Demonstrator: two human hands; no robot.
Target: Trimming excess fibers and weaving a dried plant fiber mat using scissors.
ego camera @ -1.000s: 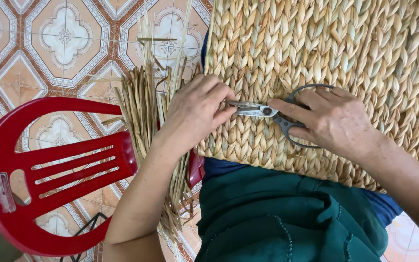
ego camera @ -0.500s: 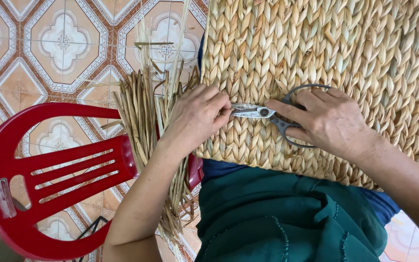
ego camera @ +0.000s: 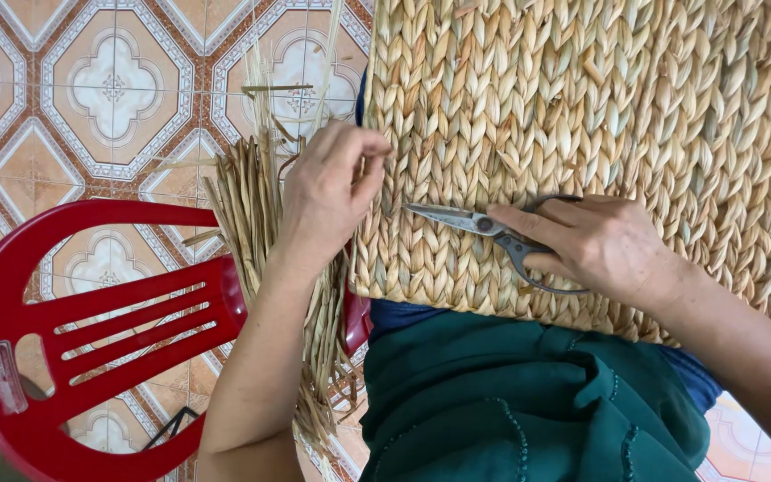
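Observation:
A large woven straw mat [ego camera: 600,107] lies over my lap, which is covered by dark green cloth [ego camera: 528,402]. My right hand [ego camera: 604,245] grips metal scissors [ego camera: 484,223] flat on the weave, blades shut and pointing left. My left hand [ego camera: 327,192] sits at the mat's left edge with fingers pinched together; whether a thin fibre is between them I cannot tell. It is a short way left of the scissor tips.
A red plastic chair [ego camera: 91,330] stands at the left on a patterned orange and white tile floor [ego camera: 109,89]. A bundle of dry straw strands [ego camera: 261,232] lies across the chair seat, beside my left forearm.
My left hand has drawn away from the scissor tips to the mat's left edge. The scissors' blades now lie bare on the weave. My right hand has barely moved.

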